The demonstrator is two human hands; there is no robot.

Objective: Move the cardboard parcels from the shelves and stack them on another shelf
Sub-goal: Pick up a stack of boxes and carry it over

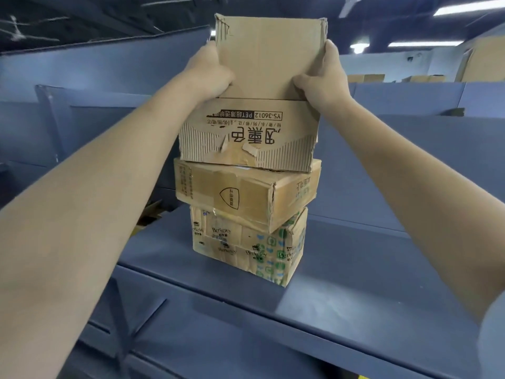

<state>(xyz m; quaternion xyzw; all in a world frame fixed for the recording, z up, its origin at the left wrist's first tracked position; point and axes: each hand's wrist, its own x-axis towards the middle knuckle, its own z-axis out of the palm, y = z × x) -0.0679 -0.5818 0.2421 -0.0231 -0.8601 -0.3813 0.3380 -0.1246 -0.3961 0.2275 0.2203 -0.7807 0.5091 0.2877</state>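
A stack of three cardboard parcels stands on a blue-grey shelf (355,269). At the bottom is a parcel with green print (246,244), above it a taped brown parcel (240,195), and on top a parcel with black upside-down lettering (251,135). A plain cardboard parcel (269,58) sits on or just above the top one. My left hand (210,72) grips its left side and my right hand (322,75) grips its right side, thumbs at its lower front edge.
Blue-grey shelf panels rise behind and to the left (95,86). More cardboard boxes stand on far shelves at the upper right (481,61). A lower shelf edge runs across the front (246,337). Bare shelf surface lies right of the stack.
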